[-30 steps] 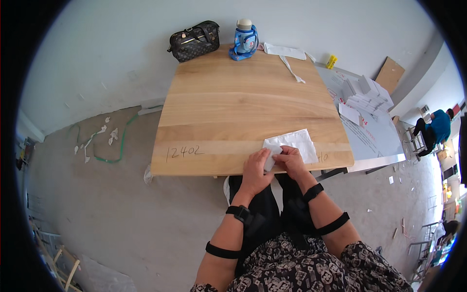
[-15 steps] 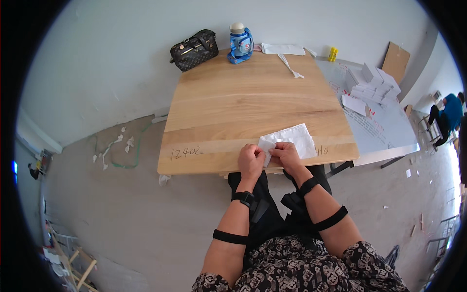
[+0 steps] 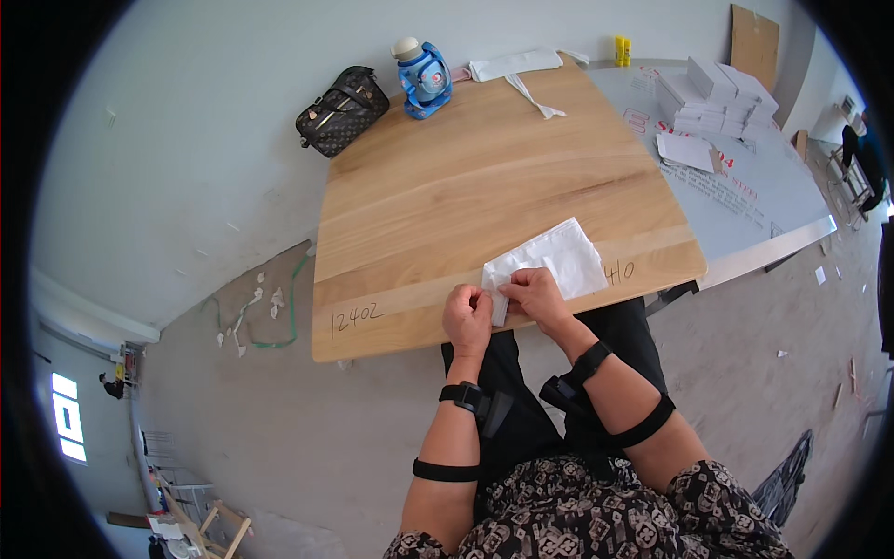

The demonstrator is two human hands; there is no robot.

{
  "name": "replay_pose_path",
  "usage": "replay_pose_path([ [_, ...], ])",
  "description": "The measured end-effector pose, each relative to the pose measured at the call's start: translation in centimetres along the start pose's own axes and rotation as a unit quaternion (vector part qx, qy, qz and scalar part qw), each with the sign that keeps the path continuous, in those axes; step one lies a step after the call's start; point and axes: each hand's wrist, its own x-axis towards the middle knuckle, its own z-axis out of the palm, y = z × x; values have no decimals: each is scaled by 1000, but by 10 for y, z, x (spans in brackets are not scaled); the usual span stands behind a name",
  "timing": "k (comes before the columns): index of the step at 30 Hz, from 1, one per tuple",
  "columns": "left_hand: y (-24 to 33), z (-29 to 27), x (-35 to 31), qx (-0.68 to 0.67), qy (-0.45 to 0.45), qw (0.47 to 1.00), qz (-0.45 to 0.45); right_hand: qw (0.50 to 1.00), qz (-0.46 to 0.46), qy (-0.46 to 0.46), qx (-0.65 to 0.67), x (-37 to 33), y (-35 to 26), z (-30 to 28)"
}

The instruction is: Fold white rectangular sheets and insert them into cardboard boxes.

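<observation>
A flat white sheet (image 3: 570, 259), thin and slightly creased like soft plastic or cloth, lies at the near edge of the wooden tabletop (image 3: 484, 177). Its left end is folded into a narrow flap between my hands. My left hand (image 3: 467, 319) is closed, thumb and forefinger pinching at the flap's left edge. My right hand (image 3: 538, 296) bends over the sheet with its fingertips pinched on the fold. Both hands rest close together at the table's front edge. The curled fingers hide part of the folded end.
At the back stand a dark handbag (image 3: 343, 112) and a blue bottle (image 3: 425, 79), with more white folded material (image 3: 517, 63) and a strap (image 3: 535, 98). To the right, a metal-topped table (image 3: 745, 210) holds stacked white boxes (image 3: 717, 98) and yellow cylinders (image 3: 622, 51).
My view has turned, shifting the table in the picture. The raised flap between my fingers now lies lower against the sheet. My hands stay at the same end of it.
</observation>
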Motion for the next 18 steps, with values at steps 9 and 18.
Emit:
replay_pose_path([
  [9, -4, -4, -3, -42, -27, 999, -10, 995, -56, 12, -86, 4, 10, -1],
  [18, -4, -6, -3, -94, -20, 995, -34, 988, -104, 37, -105, 7, 18, 2],
])
